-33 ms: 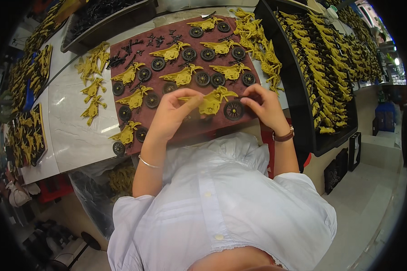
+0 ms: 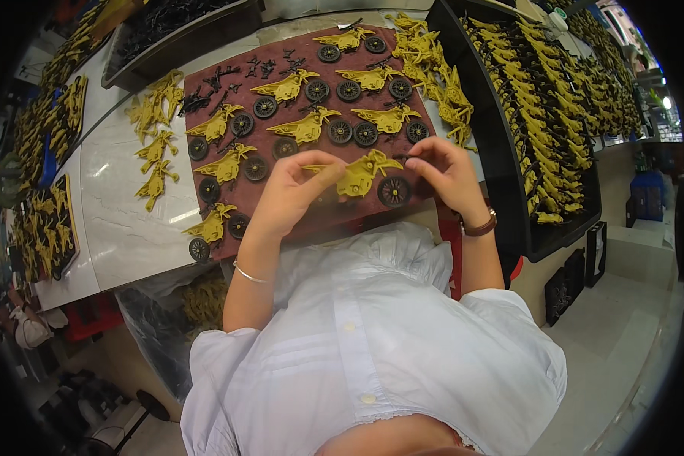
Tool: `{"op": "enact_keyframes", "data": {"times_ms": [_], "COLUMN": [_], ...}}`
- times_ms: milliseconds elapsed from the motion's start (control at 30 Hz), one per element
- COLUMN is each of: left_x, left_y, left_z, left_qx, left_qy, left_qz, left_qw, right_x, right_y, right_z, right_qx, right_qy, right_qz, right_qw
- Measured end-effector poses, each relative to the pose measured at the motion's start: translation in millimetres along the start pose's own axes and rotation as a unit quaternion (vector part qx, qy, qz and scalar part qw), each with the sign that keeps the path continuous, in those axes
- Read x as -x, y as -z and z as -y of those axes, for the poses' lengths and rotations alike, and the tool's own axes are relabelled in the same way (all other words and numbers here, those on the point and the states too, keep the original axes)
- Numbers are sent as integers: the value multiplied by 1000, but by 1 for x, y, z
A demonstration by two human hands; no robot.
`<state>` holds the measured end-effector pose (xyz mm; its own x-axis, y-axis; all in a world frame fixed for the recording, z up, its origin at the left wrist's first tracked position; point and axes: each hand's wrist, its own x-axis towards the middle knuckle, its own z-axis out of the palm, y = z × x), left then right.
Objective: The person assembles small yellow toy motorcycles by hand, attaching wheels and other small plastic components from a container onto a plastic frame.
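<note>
My left hand (image 2: 300,186) pinches a yellow toy motorcycle body (image 2: 359,176) by its narrow end and holds it over the near edge of the dark red mat (image 2: 281,74). In my right hand (image 2: 447,173), thumb and fingertips close on a small black part (image 2: 403,157) beside the body's other end. Whether the two pieces touch, I cannot tell. A black spoked wheel (image 2: 394,191) shows just below the body, between my hands. Farther up the mat lie several more yellow bodies (image 2: 308,127), with black wheels (image 2: 340,131) next to them.
Loose black pieces (image 2: 267,68) lie at the mat's far left. Yellow bodies are heaped on the table to its left (image 2: 156,148) and right (image 2: 441,72). A deep black tray (image 2: 501,163) holds rows of yellow-and-black toys at right; a grey bin (image 2: 182,42) stands at the far left.
The yellow body has shifted and tilted slightly between my hands. My right hand has moved a little, its fingertips still closed on the black part. The pieces lying on the mat look unchanged.
</note>
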<state>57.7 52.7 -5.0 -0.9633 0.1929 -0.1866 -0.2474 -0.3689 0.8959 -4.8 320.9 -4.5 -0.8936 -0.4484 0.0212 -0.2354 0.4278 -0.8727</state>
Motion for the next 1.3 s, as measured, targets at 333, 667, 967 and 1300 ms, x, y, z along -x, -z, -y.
{"op": "enact_keyframes", "data": {"times_ms": [333, 667, 967, 1300], "left_x": [1, -1, 3, 20], "left_y": [-18, -22, -25, -24], "left_z": [4, 11, 16, 27], "left_qx": [-132, -125, -22, -24], "left_qy": [40, 42, 34, -50], "left_qz": [43, 30, 31, 9], "left_qw": [990, 991, 999, 998], "right_x": [-16, -17, -7, 4], "right_y": [6, 6, 4, -5], "right_z": [33, 28, 28, 25], "right_qx": [-281, -254, -254, -360], "right_qy": [-94, -128, -104, -110], "right_qz": [194, 216, 114, 76], "right_qw": [935, 934, 955, 923]}}
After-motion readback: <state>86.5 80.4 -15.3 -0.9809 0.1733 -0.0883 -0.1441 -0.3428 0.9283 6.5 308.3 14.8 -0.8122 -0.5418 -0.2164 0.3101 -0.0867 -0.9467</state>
